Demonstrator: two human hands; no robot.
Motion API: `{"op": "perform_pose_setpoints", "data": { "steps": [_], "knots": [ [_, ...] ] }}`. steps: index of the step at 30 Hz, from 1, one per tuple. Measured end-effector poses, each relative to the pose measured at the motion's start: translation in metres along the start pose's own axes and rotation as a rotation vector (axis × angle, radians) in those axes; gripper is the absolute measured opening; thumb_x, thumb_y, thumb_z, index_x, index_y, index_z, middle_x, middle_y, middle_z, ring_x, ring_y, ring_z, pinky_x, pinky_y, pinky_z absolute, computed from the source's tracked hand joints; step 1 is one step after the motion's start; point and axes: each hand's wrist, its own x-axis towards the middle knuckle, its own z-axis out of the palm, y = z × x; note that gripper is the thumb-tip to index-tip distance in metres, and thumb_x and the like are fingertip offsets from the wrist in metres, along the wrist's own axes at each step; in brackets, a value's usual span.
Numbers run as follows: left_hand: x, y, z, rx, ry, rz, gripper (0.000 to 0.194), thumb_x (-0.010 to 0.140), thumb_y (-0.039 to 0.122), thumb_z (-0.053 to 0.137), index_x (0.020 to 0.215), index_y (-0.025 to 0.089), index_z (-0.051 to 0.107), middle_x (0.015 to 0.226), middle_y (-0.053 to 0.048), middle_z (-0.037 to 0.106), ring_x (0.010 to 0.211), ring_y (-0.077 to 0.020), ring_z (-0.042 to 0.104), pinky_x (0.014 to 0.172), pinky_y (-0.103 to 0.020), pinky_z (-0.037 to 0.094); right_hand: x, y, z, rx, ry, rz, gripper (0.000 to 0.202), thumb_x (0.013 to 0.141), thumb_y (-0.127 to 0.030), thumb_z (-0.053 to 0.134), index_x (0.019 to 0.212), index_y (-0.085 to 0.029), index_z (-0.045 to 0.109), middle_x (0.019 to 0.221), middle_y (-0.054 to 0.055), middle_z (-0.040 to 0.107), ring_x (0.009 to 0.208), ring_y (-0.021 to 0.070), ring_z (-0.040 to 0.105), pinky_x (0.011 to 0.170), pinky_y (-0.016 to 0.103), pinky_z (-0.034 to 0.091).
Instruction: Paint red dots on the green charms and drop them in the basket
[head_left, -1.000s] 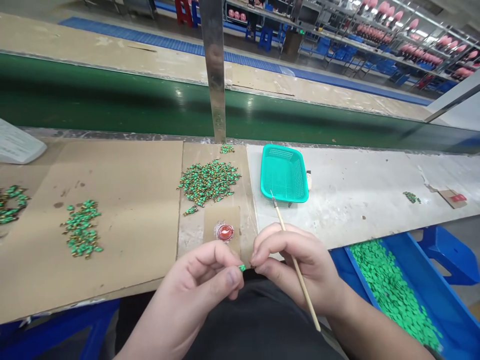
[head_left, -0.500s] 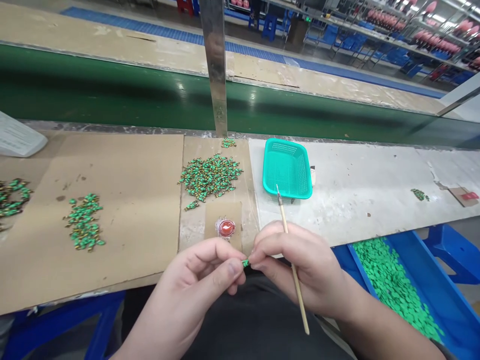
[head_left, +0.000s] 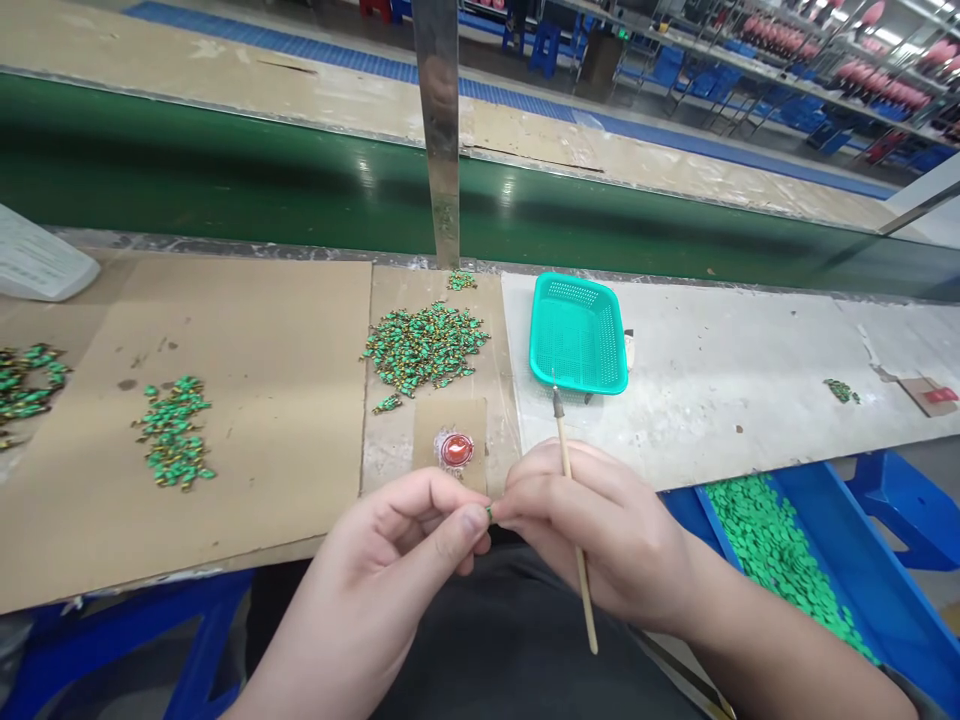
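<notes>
Since the earlier frame, my right hand (head_left: 600,525) has moved in against the small green piece (head_left: 490,513), leaving less of it exposed, and the handle end of the brush (head_left: 586,600) has swung slightly leftward. The green piece is located directly between my two sets of fingertips, above my lap and just off the near edge of the table.

Left-hand state: thumb and forefinger of my left hand (head_left: 409,555) pinch the piece from its left side. Right-hand state: fingertips are drawn together at the piece's right side, while the brush is retained across the fingers of the same hand. Whether the right fingertips also grip the piece, I cannot tell.

Governing relation: the piece lies left of the brush handle, with both hands equally near it. Its long axis is hidden by my fingers. The brush's axis runs away from my body, its tip beyond and to the right of the piece, directed toward the basket (head_left: 577,340).

Just beyond my left fingers, a glossy red oval (head_left: 457,450) sits on a cardboard square (head_left: 472,415). Farther out is a pile of green-and-gold pieces (head_left: 425,345); a smaller cluster (head_left: 176,440) lies well to its left.
</notes>
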Motion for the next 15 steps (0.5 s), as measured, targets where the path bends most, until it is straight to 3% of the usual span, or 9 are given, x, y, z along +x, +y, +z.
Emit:
{"op": "perform_pose_setpoints", "data": {
  "steps": [5, 15],
  "knots": [
    [-0.0024, -0.0057, -0.0023, -0.103, -0.004, -0.036, 0.043, 0.091, 0.066, 0.095, 0.079, 0.026, 0.087, 0.068, 0.000, 0.069, 0.066, -0.0131, 0.059, 0.063, -0.017, 0.052, -0.0009, 0.0029, 0.0046, 0.163, 0.130, 0.058, 0.013, 0.113, -0.012, 0.074, 0.121, -0.021, 0.073, 0.105, 0.005, 0.082, 0.097, 0.0162, 0.078, 0.090, 0.027, 0.067],
    [-0.0027, -0.0037, -0.0006, -0.113, 0.003, -0.012, 0.039, 0.091, 0.064, 0.097, 0.081, 0.027, 0.089, 0.068, 0.001, 0.069, 0.064, -0.0115, 0.061, 0.062, -0.014, 0.054, -0.0002, 0.0021, 0.0061, 0.116, 0.141, -0.012, 0.010, 0.111, -0.007, 0.070, 0.109, -0.015, 0.073, 0.096, 0.005, 0.078, 0.090, 0.0151, 0.072, 0.086, 0.027, 0.062]
  ]
}}
